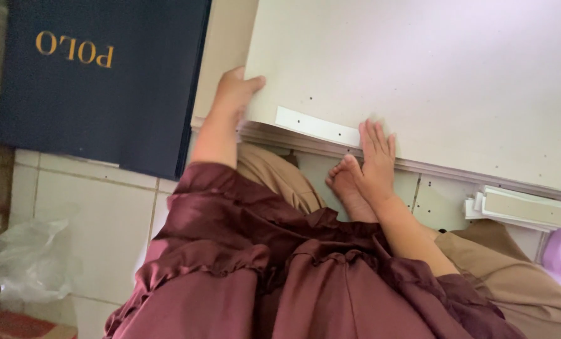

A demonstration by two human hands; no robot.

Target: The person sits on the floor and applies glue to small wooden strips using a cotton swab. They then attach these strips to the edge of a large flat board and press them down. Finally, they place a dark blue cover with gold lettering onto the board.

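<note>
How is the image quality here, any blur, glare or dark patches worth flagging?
Head view: soft, slightly blurred throughout; the grey board is evenly lit without glare; the left hand and right hand show mild blur; the dark blue sheet sits in dimmer light; the plastic bag is hazy.

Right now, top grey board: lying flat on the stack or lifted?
Lying flat. The top grey board rests on the stack; left hand grips its corner, right hand presses flat near the white strip.
</note>
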